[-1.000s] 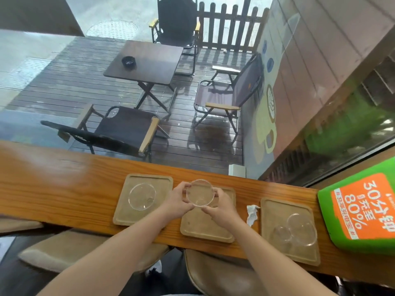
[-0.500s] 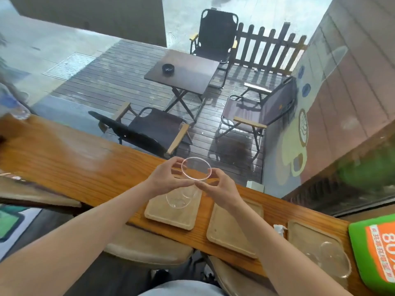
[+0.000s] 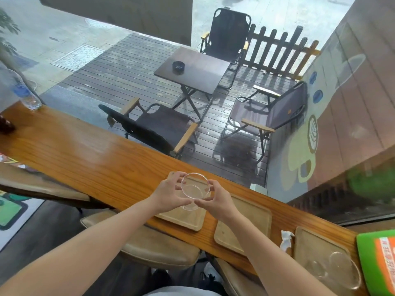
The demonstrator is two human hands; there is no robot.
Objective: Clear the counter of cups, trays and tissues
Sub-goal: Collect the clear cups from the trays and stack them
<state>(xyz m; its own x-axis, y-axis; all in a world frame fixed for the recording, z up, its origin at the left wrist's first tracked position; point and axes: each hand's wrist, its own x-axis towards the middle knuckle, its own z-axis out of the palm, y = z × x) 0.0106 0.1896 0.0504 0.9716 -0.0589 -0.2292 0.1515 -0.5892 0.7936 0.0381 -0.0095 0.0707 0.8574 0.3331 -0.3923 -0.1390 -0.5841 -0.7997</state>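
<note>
Both my hands hold a clear glass cup over the left wooden tray, my left hand on its left side and my right hand on its right. It seems to sit in or just above a second clear cup there; I cannot tell if they touch. A bare middle tray lies to the right. The right tray carries two clear glass cups. A crumpled white tissue lies between the middle and right trays.
The long wooden counter runs along a window. A plastic water bottle and a dark object stand at its far left. A green and orange sign sits at the right end. Padded stools stand below.
My hands have carried the clear cup from the middle tray leftward to the left tray and lowered it onto the cup there. The view has swung left.
</note>
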